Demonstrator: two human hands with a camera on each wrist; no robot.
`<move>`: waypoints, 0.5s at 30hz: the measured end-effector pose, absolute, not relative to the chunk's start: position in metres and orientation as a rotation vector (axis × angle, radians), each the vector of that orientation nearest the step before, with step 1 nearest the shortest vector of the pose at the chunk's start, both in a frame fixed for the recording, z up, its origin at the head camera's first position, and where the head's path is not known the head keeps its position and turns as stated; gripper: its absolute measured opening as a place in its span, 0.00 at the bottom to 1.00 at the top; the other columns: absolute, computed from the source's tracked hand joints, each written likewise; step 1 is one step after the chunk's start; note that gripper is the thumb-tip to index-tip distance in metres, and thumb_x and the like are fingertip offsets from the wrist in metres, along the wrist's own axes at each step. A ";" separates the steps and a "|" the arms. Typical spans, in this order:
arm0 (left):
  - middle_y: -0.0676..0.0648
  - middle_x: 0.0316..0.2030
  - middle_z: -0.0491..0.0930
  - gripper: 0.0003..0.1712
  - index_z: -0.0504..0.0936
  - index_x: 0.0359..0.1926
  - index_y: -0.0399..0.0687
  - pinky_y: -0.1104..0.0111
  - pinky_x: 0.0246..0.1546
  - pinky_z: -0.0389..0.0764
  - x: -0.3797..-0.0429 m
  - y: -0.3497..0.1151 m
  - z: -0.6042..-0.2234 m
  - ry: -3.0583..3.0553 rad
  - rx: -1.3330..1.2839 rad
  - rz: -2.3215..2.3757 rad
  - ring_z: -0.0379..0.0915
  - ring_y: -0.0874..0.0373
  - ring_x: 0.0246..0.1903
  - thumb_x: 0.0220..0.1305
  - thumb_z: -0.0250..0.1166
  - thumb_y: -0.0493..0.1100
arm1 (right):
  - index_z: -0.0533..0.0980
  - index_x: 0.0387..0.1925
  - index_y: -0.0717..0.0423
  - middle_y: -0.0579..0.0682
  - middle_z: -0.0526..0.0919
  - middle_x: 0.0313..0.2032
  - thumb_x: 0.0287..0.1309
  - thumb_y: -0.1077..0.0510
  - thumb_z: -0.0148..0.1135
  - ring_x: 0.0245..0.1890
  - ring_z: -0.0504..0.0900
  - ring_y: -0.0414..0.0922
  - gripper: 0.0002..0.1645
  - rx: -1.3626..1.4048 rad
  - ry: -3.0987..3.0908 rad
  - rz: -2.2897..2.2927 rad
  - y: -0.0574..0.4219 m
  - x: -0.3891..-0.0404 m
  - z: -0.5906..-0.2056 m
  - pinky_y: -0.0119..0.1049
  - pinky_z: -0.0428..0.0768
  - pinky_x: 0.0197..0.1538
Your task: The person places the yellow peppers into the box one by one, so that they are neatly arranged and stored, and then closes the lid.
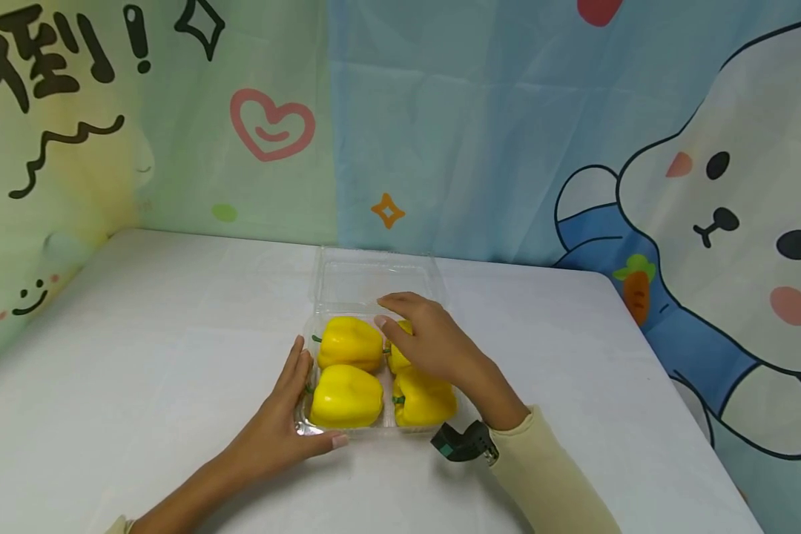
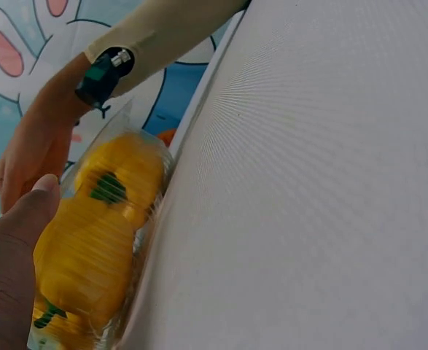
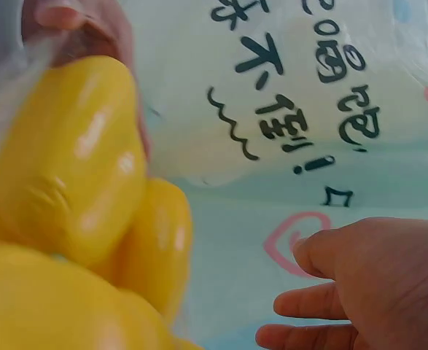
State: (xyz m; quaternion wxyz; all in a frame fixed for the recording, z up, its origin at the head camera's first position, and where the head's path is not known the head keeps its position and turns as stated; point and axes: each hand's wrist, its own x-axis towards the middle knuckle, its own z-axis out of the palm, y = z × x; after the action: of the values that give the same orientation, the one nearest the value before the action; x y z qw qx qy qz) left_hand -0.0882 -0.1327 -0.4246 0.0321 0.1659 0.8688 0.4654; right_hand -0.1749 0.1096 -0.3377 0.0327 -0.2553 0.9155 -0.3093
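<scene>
Several yellow bell peppers with green stems sit in a transparent plastic clamshell box (image 1: pixel 389 420), its lid (image 1: pixel 350 285) laid open toward the back. My left hand (image 1: pixel 282 415) rests at the box's front left corner, fingers along the left side and thumb along the front edge, beside the front left pepper (image 1: pixel 347 397). Over the right-hand peppers hovers my right hand (image 1: pixel 430 341), fingers stretched toward the left, partly covering the back right pepper (image 1: pixel 397 361). Nothing shows in its grasp; in the right wrist view its fingers (image 3: pixel 312 300) lie apart from the peppers.
The box stands on a white table (image 1: pixel 173 356) that reaches back to a printed cloth backdrop (image 1: pixel 454 133). A dark strapped device (image 1: pixel 463 443) sits on the right wrist, close to the box's front right corner.
</scene>
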 end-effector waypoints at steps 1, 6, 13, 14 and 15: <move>0.53 0.76 0.24 0.73 0.39 0.76 0.37 0.46 0.67 0.49 -0.088 -0.133 -0.425 2.678 0.511 1.431 0.30 0.49 0.73 0.46 0.75 0.65 | 0.70 0.66 0.56 0.51 0.70 0.65 0.72 0.45 0.50 0.66 0.66 0.49 0.28 -0.787 2.814 -0.968 0.113 -0.176 -0.336 0.48 0.66 0.65; 0.51 0.76 0.24 0.73 0.39 0.76 0.38 0.46 0.67 0.49 -0.089 -0.132 -0.425 2.685 0.510 1.427 0.30 0.48 0.73 0.45 0.76 0.64 | 0.70 0.66 0.55 0.53 0.70 0.65 0.72 0.46 0.50 0.64 0.68 0.52 0.27 -0.756 2.833 -1.020 0.132 -0.184 -0.329 0.51 0.70 0.62; 0.49 0.76 0.24 0.73 0.38 0.76 0.37 0.45 0.67 0.48 -0.089 -0.133 -0.426 2.691 0.505 1.413 0.30 0.46 0.73 0.46 0.75 0.65 | 0.69 0.66 0.57 0.55 0.72 0.63 0.72 0.49 0.51 0.60 0.73 0.54 0.27 -0.705 2.858 -1.103 0.156 -0.198 -0.330 0.50 0.73 0.60; 0.49 0.76 0.24 0.73 0.38 0.76 0.37 0.45 0.67 0.48 -0.089 -0.133 -0.426 2.693 0.505 1.410 0.30 0.46 0.73 0.46 0.75 0.65 | 0.69 0.66 0.57 0.55 0.72 0.63 0.72 0.49 0.51 0.60 0.73 0.54 0.27 -0.695 2.858 -1.108 0.158 -0.200 -0.331 0.50 0.73 0.60; 0.50 0.76 0.24 0.73 0.38 0.76 0.37 0.45 0.67 0.48 -0.089 -0.133 -0.426 2.693 0.506 1.409 0.30 0.46 0.73 0.46 0.75 0.64 | 0.69 0.66 0.57 0.55 0.72 0.63 0.72 0.49 0.51 0.60 0.73 0.54 0.27 -0.679 2.859 -1.113 0.160 -0.201 -0.332 0.50 0.73 0.60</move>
State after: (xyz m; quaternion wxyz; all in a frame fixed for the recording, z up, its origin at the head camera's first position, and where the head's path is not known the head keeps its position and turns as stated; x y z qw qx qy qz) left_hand -0.0887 -0.1330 -0.4255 0.0300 0.1642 0.8736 0.4571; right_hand -0.2011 0.1600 -0.3321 -0.0005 -0.2161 0.9099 -0.3541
